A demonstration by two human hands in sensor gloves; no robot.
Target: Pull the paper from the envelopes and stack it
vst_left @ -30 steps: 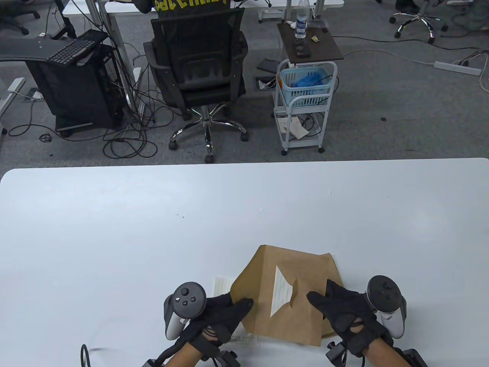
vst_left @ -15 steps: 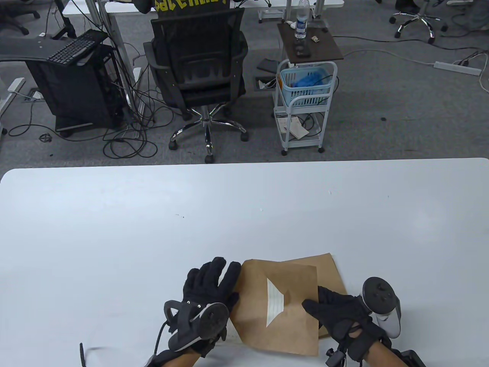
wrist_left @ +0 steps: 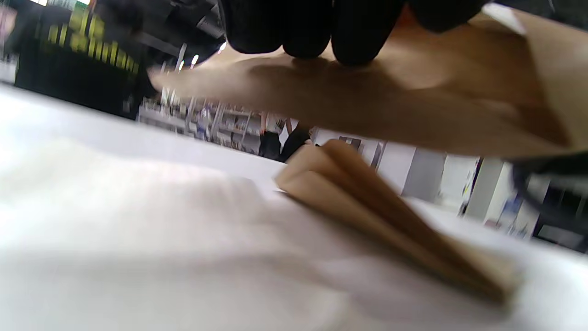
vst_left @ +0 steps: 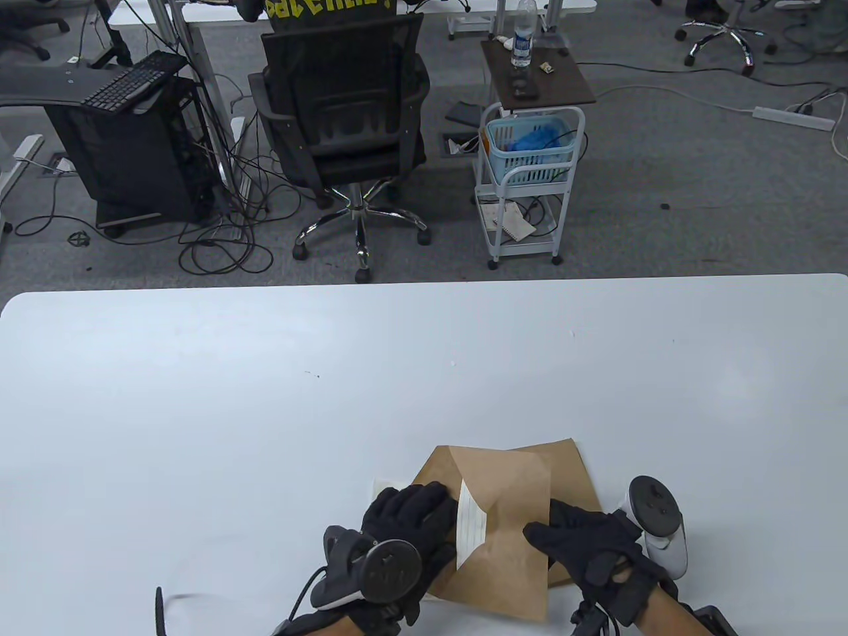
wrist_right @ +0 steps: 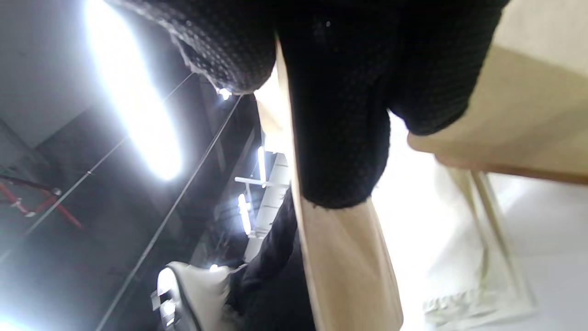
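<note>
A brown envelope [vst_left: 507, 543] is held a little above the table near the front edge, with a lined white paper [vst_left: 472, 530] showing in its open mouth. My right hand [vst_left: 573, 536] pinches the envelope's right edge; the right wrist view shows the pinching fingers [wrist_right: 340, 138] on the envelope [wrist_right: 349, 271]. My left hand [vst_left: 414, 513] lies curled on the envelope's left side beside the paper. Its fingertips [wrist_left: 317, 32] touch the brown surface [wrist_left: 413, 105]; its thumb is hidden. A second brown envelope [vst_left: 573, 464] lies underneath and shows in the left wrist view [wrist_left: 390, 225].
A white sheet [vst_left: 384, 490] lies on the white table [vst_left: 265, 411] under my left hand, blurred in the left wrist view [wrist_left: 138, 239]. An office chair [vst_left: 344, 119] and a cart with a blue basket [vst_left: 530, 152] stand on the floor beyond the far edge.
My left hand turned palm down, spread open to the left of the envelope, then moved right onto its left side by the paper. The envelope dropped lower. My right hand kept its hold.
</note>
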